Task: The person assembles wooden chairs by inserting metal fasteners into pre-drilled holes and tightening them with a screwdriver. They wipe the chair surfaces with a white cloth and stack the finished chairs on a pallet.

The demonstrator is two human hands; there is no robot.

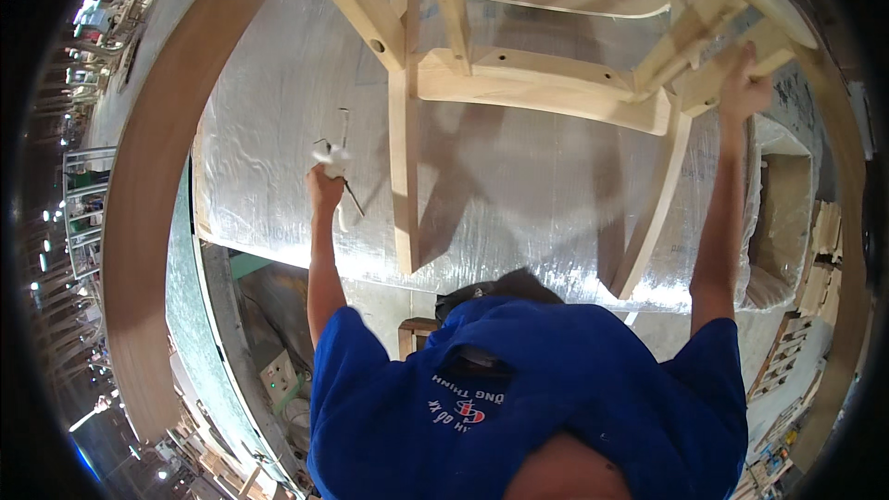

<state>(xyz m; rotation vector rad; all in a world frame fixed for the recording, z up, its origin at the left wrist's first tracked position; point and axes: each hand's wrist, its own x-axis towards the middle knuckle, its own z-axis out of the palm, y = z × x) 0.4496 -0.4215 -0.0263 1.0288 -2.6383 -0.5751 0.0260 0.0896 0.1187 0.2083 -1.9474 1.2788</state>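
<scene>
A pale wooden chair frame [546, 88] with slanting legs and a curved rail stands on a bench covered in clear plastic film [519, 185]. My right hand [744, 91] is closed around a wooden part at the frame's far right. To the left of the frame, my left hand [324, 187] is closed at a blurred white thing [332, 158]. A thin dark rod [354, 197] slants out beside these fingers; its kind is too small to tell. Just beyond lies a slim metal piece [344, 122] on the film.
Broad curved wooden bands [162, 162] arch along the left and right sides. An open carton [782, 213] stands by the bench's right end. At lower left are a socket box [278, 377] and cables. Stacked wooden parts [827, 255] stand at far right.
</scene>
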